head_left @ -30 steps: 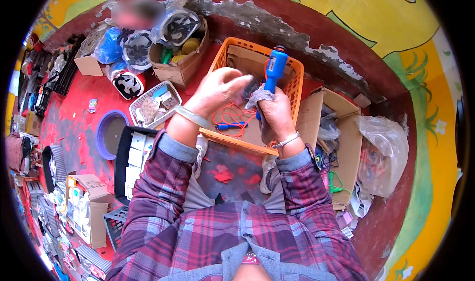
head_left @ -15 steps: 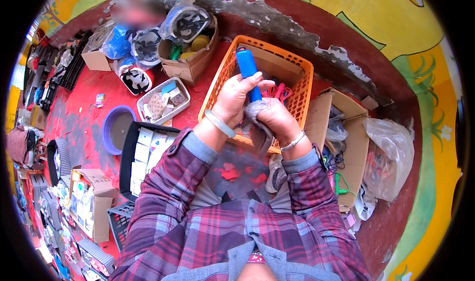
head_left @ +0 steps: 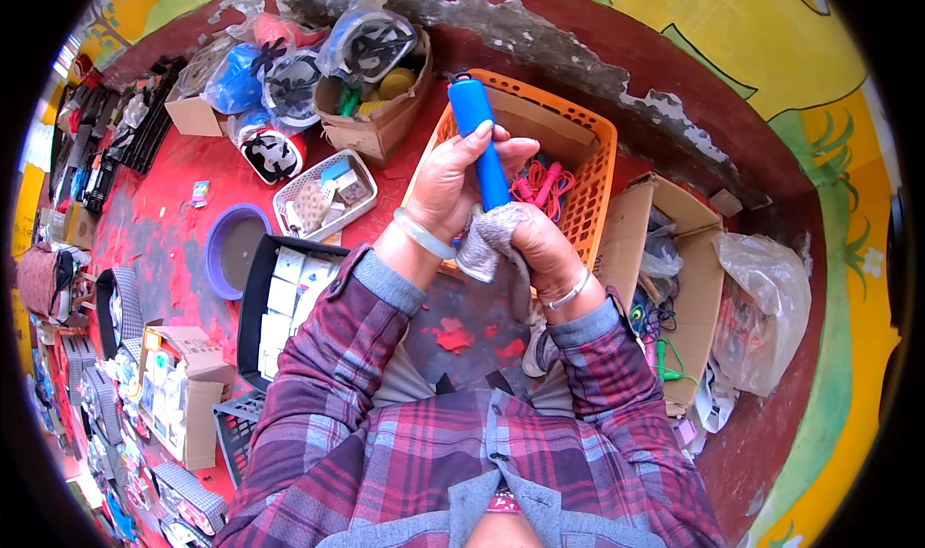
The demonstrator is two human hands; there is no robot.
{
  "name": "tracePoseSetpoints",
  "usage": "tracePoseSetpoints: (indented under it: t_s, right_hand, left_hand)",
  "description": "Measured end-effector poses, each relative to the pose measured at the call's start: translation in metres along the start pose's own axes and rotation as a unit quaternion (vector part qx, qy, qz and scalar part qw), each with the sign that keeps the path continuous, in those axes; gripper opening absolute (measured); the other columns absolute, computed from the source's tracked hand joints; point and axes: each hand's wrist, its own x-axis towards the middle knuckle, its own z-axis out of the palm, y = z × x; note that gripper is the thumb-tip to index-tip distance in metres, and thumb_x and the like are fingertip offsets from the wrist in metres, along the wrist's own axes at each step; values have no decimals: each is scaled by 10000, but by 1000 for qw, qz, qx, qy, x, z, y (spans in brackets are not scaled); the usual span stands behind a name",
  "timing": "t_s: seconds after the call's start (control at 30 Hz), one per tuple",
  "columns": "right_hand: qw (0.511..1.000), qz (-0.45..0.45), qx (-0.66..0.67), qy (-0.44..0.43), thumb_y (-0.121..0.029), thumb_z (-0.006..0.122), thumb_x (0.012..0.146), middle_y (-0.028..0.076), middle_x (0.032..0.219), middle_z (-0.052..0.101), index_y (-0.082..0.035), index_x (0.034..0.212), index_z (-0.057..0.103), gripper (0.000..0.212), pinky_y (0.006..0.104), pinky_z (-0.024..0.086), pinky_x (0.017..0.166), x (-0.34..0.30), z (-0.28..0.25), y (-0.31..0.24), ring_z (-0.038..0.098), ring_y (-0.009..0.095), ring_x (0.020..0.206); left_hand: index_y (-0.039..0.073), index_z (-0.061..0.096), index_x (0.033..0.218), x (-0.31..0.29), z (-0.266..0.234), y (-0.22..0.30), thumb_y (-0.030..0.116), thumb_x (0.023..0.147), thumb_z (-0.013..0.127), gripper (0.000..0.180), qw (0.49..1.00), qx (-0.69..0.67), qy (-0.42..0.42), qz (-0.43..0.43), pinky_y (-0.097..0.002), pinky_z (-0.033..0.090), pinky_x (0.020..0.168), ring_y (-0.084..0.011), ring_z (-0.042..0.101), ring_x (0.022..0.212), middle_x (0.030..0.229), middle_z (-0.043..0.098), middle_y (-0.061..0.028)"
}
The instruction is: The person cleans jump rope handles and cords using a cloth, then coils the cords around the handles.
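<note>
A long blue cylinder with a dark loop on its top end stands tilted in front of my chest. My left hand grips it around the middle, thumb across the front and some fingertips showing past its right side. In my right hand a crumpled grey cloth is pinched against the cylinder's lower end, with its tail hanging down. Behind both hands is an orange plastic basket, lined with cardboard, where pink skipping ropes lie.
Right of the basket stands an open cardboard box with cords, beside a clear plastic bag. To the left are a white basket, a purple basin and a black bin of white boxes. Bagged helmets lie farther back.
The cylinder shows more of its length now, its lower part uncovered. The cloth and right hand have shifted slightly down, and my left fingers have loosened outward.
</note>
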Motion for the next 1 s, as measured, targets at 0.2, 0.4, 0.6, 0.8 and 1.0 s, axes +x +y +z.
tracePoseSetpoints:
  t_s: [0.2, 0.4, 0.6, 0.8, 1.0]
  right_hand:
    - [924, -50, -344, 162, -231, 615, 784, 58, 617, 584, -30, 721, 571, 215, 285, 445, 515, 6, -1, 8, 573, 139, 574]
    - [896, -78, -437, 14, -111, 571, 757, 61, 792, 633, -11, 879, 624, 166, 274, 472, 656, -2, -34, -10, 600, 140, 747]
    - [880, -274, -342, 182, -175, 512, 906, 58, 962, 622, -3, 1043, 575, 228, 243, 441, 798, -14, -81, -54, 559, 110, 884]
    - [894, -385, -122, 194, -92, 542, 879, 53, 999, 593, -48, 1069, 503, 199, 257, 488, 737, -5, -63, -61, 580, 132, 861]
    - [861, -373, -272, 214, 14, 540, 832, 37, 1028, 589, -39, 1037, 554, 212, 251, 470, 755, 11, -49, -44, 560, 118, 921]
  left_hand:
    - [43, 520, 987, 7, -4, -3, 252, 885, 539, 234, 1000, -4, 25, 19, -401, 452, 882, -294, 581, 1002, 1025, 616, -186]
    - [54, 516, 973, 10, -15, 8, 411, 856, 545, 377, 993, 12, 111, 31, -276, 511, 618, -220, 616, 790, 798, 599, -83]
    - [52, 506, 911, 14, -12, -5, 652, 794, 426, 617, 986, 90, 139, 10, -248, 436, 441, -149, 498, 490, 587, 476, -35]
    - [18, 476, 1024, 1, 10, -28, 564, 908, 245, 604, 970, 180, 119, -115, -243, 396, 419, -148, 452, 455, 573, 435, -47]
    - [42, 501, 892, -10, 19, -41, 557, 898, 314, 548, 944, 251, 116, -179, -254, 438, 408, -156, 518, 477, 627, 519, -76]
